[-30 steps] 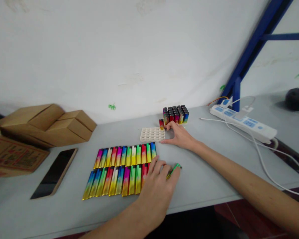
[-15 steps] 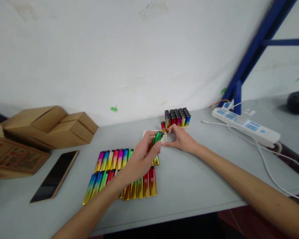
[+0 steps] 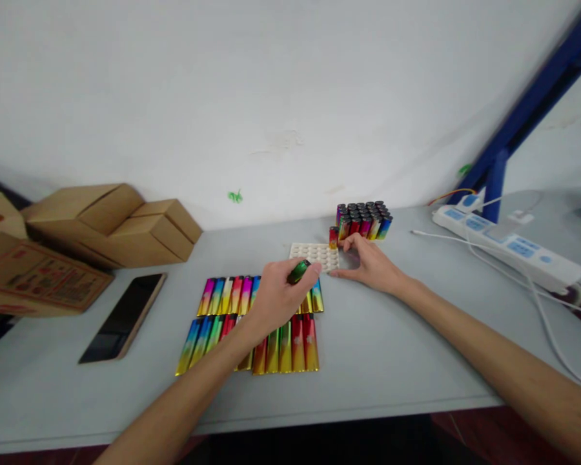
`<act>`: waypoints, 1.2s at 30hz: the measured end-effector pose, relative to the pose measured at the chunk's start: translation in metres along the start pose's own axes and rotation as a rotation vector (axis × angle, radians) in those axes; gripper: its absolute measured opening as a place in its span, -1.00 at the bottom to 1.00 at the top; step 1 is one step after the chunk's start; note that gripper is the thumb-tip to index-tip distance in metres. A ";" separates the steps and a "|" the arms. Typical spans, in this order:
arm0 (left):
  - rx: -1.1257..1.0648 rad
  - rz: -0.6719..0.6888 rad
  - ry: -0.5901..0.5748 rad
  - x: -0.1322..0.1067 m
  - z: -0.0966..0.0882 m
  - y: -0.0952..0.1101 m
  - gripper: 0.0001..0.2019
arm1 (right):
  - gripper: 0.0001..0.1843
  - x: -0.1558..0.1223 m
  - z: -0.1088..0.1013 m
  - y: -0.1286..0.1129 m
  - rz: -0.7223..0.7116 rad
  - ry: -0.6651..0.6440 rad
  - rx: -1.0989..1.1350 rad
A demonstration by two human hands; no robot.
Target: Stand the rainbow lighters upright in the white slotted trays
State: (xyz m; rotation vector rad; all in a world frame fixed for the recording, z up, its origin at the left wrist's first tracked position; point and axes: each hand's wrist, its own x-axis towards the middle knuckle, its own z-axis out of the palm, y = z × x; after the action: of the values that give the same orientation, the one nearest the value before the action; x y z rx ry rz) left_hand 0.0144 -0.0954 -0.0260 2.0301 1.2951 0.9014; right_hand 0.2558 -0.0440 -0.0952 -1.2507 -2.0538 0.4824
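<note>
Closed in my left hand [image 3: 283, 290] is a green lighter [image 3: 298, 272], tilted, its dark top showing above the fingers. The hand hovers over the near edge of a white tray with rows of holes [image 3: 314, 250]. A red lighter [image 3: 333, 237] stands upright at the tray's back right corner. My right hand [image 3: 368, 261] curves about the tray's right edge, thumb at the front corner and fingertips at the back corner beside the red lighter. Two rows of shiny multicoloured lighters [image 3: 213, 329] lie flat below; my left hand and forearm hide part of them.
A block of upright lighters [image 3: 363, 223] stands behind the tray near the wall. At left are a phone [image 3: 123, 320] and cardboard boxes [image 3: 111, 226]. A white power strip [image 3: 513, 248] and cable [image 3: 537, 303] lie at right by a blue frame [image 3: 523, 119].
My left hand has drawn back slightly from the tray's holes with the green lighter, exposing more of the tray. The right hand keeps its place at the tray's edge. The camera view has shifted.
</note>
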 end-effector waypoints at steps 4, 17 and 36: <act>-0.035 -0.050 0.054 0.006 0.001 -0.010 -0.49 | -0.43 0.000 0.000 -0.001 0.001 0.001 -0.015; -0.027 -0.109 0.082 0.012 0.007 -0.017 -0.63 | -0.44 0.000 0.000 0.000 0.000 -0.011 -0.012; -0.492 -0.040 -0.089 0.045 -0.013 -0.012 -0.69 | -0.43 0.001 0.002 0.001 -0.022 -0.001 -0.028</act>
State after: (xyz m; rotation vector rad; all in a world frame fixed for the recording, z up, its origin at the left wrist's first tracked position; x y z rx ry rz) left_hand 0.0115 -0.0476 -0.0161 1.6328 0.9468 0.9845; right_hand 0.2548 -0.0423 -0.0966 -1.2435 -2.0796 0.4450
